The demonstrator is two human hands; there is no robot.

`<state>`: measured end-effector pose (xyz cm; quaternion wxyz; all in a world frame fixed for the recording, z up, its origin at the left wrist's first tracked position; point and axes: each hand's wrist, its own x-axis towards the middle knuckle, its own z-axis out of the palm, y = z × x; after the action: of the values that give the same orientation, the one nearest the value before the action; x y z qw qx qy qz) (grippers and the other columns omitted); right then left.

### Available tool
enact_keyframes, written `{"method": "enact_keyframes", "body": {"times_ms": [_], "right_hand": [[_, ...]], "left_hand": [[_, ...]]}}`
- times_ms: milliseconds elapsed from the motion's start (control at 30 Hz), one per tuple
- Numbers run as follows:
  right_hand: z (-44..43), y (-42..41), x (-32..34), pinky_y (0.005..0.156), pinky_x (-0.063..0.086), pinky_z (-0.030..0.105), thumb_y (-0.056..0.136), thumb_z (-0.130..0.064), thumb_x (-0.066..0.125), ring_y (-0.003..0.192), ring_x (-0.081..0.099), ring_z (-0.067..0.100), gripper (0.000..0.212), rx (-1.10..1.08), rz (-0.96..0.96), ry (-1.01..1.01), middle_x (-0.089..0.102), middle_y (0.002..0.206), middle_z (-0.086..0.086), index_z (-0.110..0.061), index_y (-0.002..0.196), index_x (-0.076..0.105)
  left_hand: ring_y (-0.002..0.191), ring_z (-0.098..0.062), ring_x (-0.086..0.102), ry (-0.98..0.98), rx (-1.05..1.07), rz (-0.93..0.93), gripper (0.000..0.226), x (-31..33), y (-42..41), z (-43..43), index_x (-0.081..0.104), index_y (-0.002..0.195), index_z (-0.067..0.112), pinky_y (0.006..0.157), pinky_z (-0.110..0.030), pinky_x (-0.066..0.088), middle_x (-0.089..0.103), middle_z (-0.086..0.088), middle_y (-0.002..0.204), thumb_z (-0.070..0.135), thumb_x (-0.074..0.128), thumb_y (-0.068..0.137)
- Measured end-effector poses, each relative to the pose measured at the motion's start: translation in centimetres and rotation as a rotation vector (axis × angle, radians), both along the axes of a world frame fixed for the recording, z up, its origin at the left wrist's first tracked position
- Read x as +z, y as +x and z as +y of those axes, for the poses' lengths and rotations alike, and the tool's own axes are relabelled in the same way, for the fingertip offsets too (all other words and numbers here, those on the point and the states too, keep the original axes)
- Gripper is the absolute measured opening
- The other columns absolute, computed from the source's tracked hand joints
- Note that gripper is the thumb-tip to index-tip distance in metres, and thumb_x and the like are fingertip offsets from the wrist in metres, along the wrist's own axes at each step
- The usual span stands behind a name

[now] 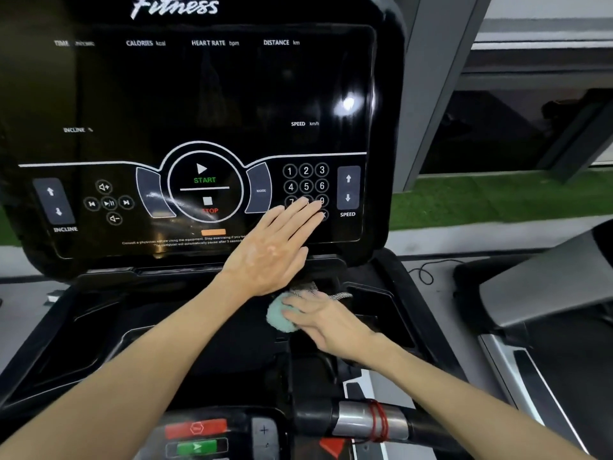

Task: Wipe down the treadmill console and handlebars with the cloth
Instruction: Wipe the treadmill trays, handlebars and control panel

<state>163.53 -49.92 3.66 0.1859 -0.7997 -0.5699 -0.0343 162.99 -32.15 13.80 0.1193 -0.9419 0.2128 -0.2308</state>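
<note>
The black treadmill console (199,104) fills the upper left, its glossy panel dark, with START/STOP buttons and a number keypad. My left hand (275,247) lies flat on the panel's lower right, fingers straight and reaching over the keypad. Below it, my right hand (325,318) presses a light green cloth (278,315) onto the black tray under the console; a grey part of the cloth shows above my fingers. The handlebar (361,421) runs across the bottom, a silver sleeve with a red band around it.
Recessed cup holders (374,303) sit in the tray right of the cloth. Red and green buttons (195,436) are at the bottom centre. A neighbouring treadmill (537,293) stands to the right, with a window and green turf beyond.
</note>
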Motion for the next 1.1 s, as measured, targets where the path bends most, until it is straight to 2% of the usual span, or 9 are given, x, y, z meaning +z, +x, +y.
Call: {"method": "enact_keyframes", "body": {"times_ms": [100,200,400,567,700,867,967,1033,1100], "right_hand": [[-3.8,0.0,-0.8,0.102,0.044,0.044,0.085,-0.002,0.062,0.125,0.050,0.033,0.031,-0.037,0.016,0.011,0.056,0.131,0.011,-0.009,0.114,0.061],[-5.2,-0.4,-0.7,0.091,0.053,0.042,0.083,-0.002,0.064,0.124,0.051,0.032,0.033,-0.088,0.027,0.016,0.055,0.130,0.011,-0.010,0.115,0.059],[-1.1,0.3,-0.1,0.094,0.045,0.044,0.088,-0.006,0.055,0.118,0.051,0.032,0.028,-0.062,-0.046,-0.004,0.053,0.133,0.014,-0.009,0.116,0.057],[-5.0,0.0,-0.6,0.100,0.047,0.042,0.085,-0.003,0.059,0.123,0.052,0.034,0.027,-0.029,0.010,0.028,0.057,0.129,0.014,-0.009,0.112,0.063],[-7.8,-0.8,-1.3,0.100,0.047,0.045,0.094,-0.013,0.052,0.135,0.040,0.030,0.029,-0.099,0.196,0.053,0.050,0.141,0.012,-0.014,0.121,0.063],[-4.7,-0.4,-0.5,0.113,0.032,0.038,0.099,-0.032,0.048,0.142,0.030,0.024,0.036,-0.185,0.240,0.080,0.039,0.149,0.010,-0.015,0.127,0.060],[-3.8,-0.4,-0.9,0.102,0.045,0.045,0.096,-0.051,0.036,0.136,0.040,0.025,0.054,-0.236,0.195,0.113,0.051,0.141,0.007,-0.014,0.123,0.064],[-4.6,-0.8,-1.6,0.090,0.053,0.046,0.096,-0.044,0.042,0.130,0.048,0.028,0.044,-0.191,0.165,0.145,0.057,0.134,0.007,-0.013,0.115,0.067],[-6.2,-1.2,-2.6,0.089,0.054,0.045,0.094,-0.035,0.047,0.131,0.047,0.026,0.034,-0.140,0.144,0.118,0.055,0.137,0.005,-0.016,0.114,0.067]], "left_hand": [[0.148,-0.026,0.022,0.005,0.013,-0.009,0.058,-0.1,0.0,-0.1,0.033,0.150,0.005,0.119,-0.040,0.014,0.027,-0.011,0.160,0.027,0.038,0.097],[0.148,-0.027,0.023,0.009,0.022,-0.014,0.057,-0.2,0.0,-0.2,0.034,0.149,0.005,0.118,-0.041,0.016,0.028,-0.011,0.159,0.027,0.038,0.097],[0.146,-0.028,0.026,0.004,0.025,-0.028,0.057,0.1,-0.1,-0.5,0.037,0.148,0.005,0.116,-0.043,0.021,0.030,-0.012,0.158,0.025,0.040,0.095],[0.147,-0.027,0.024,0.005,0.044,-0.025,0.057,0.0,-0.2,-0.5,0.036,0.148,0.006,0.117,-0.042,0.019,0.030,-0.011,0.158,0.025,0.039,0.094],[0.146,-0.028,0.025,0.011,0.058,-0.019,0.057,0.0,-0.1,-0.6,0.036,0.148,0.006,0.116,-0.043,0.021,0.030,-0.012,0.158,0.026,0.039,0.094],[0.146,-0.029,0.026,-0.002,0.053,0.000,0.057,0.0,-0.1,-0.7,0.039,0.147,0.006,0.116,-0.044,0.021,0.030,-0.012,0.158,0.025,0.039,0.093],[0.146,-0.029,0.027,-0.004,0.058,0.005,0.057,0.1,-0.2,-0.7,0.038,0.147,0.006,0.116,-0.045,0.023,0.030,-0.012,0.158,0.025,0.038,0.094],[0.147,-0.029,0.026,-0.014,0.063,0.019,0.057,0.1,-0.2,-0.7,0.038,0.148,0.007,0.116,-0.046,0.025,0.029,-0.011,0.158,0.025,0.038,0.094],[0.147,-0.028,0.026,-0.013,0.070,0.023,0.057,0.1,-0.3,-0.7,0.037,0.148,0.007,0.116,-0.046,0.026,0.029,-0.011,0.159,0.026,0.038,0.094]]}}
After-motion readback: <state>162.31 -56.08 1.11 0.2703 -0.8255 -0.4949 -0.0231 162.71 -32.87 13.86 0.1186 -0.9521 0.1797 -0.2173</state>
